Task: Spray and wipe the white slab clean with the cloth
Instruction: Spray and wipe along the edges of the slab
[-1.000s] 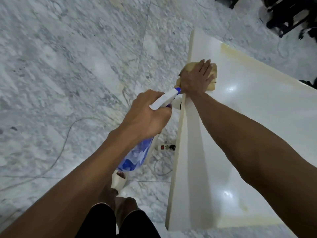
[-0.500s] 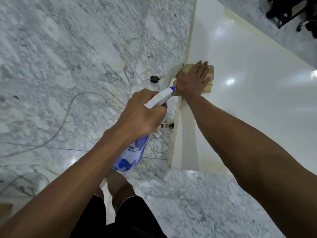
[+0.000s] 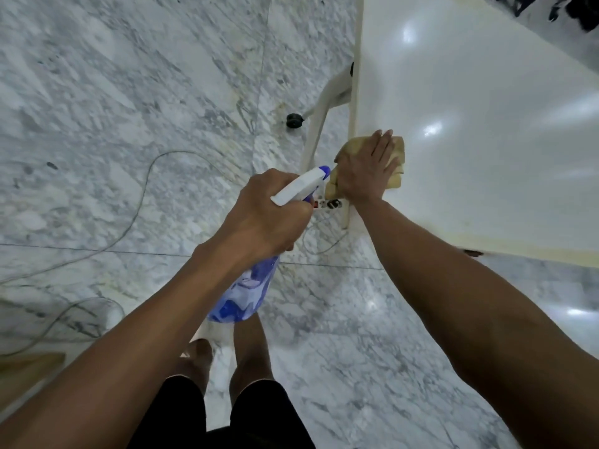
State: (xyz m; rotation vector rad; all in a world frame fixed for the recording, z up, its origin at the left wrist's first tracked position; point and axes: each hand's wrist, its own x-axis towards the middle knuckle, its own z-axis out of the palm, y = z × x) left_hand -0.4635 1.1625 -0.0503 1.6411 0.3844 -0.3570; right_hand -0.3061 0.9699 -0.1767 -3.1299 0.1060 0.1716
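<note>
The white slab (image 3: 479, 124) fills the upper right, glossy, with a yellowish border along its edges. A tan cloth (image 3: 398, 157) lies at the slab's left edge near its front corner. My right hand (image 3: 364, 168) presses flat on the cloth, fingers spread and pointing away from me. My left hand (image 3: 265, 215) grips a blue spray bottle (image 3: 246, 293) by its white trigger head, held over the floor just left of the slab, nozzle toward the cloth.
Grey marble floor surrounds the slab. White legs (image 3: 319, 124) with a black foot (image 3: 294, 120) stand under the slab's left edge. A power strip (image 3: 329, 204) and thin cables (image 3: 136, 202) lie on the floor. My bare feet (image 3: 227, 361) are below. Dark furniture (image 3: 557, 4) sits top right.
My right hand has slid the cloth along the slab's left edge toward the near corner. The view has shifted, so the near edge now sits higher. The bottle stays held beside it.
</note>
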